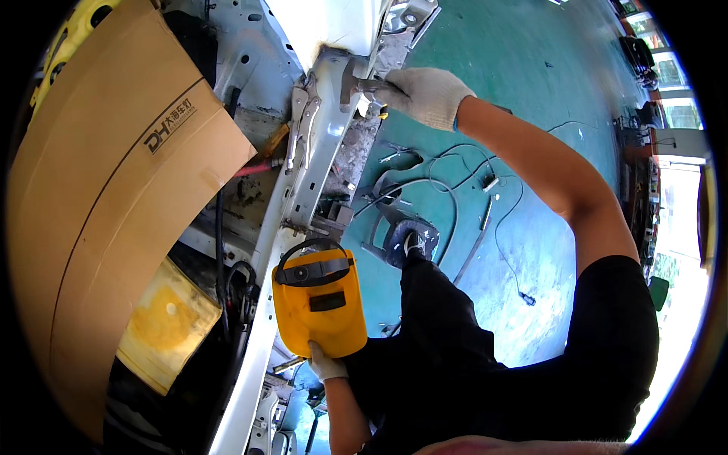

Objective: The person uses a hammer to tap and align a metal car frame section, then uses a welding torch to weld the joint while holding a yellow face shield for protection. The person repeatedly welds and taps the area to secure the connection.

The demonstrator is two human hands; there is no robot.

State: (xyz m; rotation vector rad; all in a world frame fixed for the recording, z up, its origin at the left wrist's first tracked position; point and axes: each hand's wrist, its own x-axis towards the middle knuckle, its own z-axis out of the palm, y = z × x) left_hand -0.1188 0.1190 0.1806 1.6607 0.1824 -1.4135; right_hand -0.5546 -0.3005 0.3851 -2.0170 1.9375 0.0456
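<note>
In my gloved right hand (428, 97), closed round the handle, is what looks like a hammer (349, 88). Its dark metal head lies against the bare grey metal of the car body frame (331, 136). Two locking pliers (304, 121) are clamped on that frame, left of the head. Lower down, my gloved left hand (326, 364) grips the bottom edge of a yellow welding mask (322, 315), thumb on its front. The mask has a dark window and a black headband, and it hangs over the frame's edge.
A large cardboard sheet (114, 174) covers the left side of the car, with a stained yellowish container (171, 326) below it. Cables (455, 189) and a plug (528, 299) lie on the green floor (523, 68). My foot is beside a dark stand (394, 239).
</note>
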